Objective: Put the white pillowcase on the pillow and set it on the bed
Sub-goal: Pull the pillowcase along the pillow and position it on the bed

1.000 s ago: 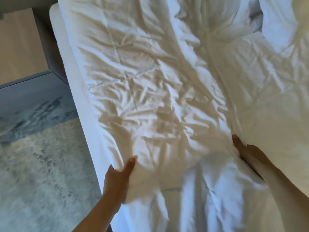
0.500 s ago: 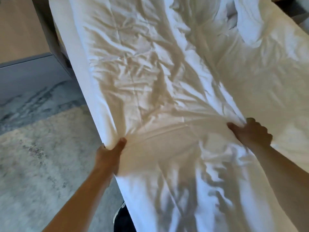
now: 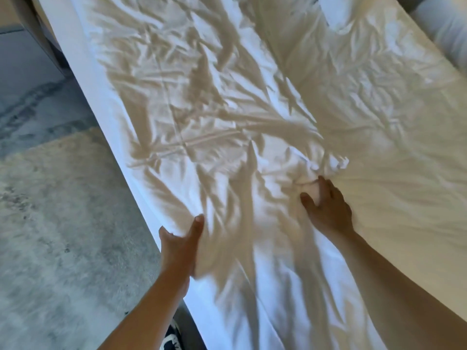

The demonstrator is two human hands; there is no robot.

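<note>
A large, heavily creased white pillowcase is lying spread across the bed, reaching from the bed's left edge toward the middle and running away from the viewer. Its folds are catching warm light and casting long tan shadows. The person's left hand is reaching in at the near left, at the edge of the bed; the thumb is lying on top of the fabric while the fingers are tucking out of sight beneath it, so the hand is pinching the cloth's near left edge. The right hand is resting further right and slightly further away, its fingers curling down into a bunched knot of the white fabric and gripping it, with small gathers puckering just beyond the fingertips. Both bare forearms are stretching in from the bottom of the view. To the right of the right hand, a second smoother expanse of white bedding is lying alongside, its rounded edge curving toward the lower right; whether this is the pillow cannot be told. At the far upper right, part of another white cushion-like shape is showing. Left of the bed, a pale mottled rug is covering a grey marbled floor, and the toe of a dark and white shoe is peeking out near the bed's base.
</note>
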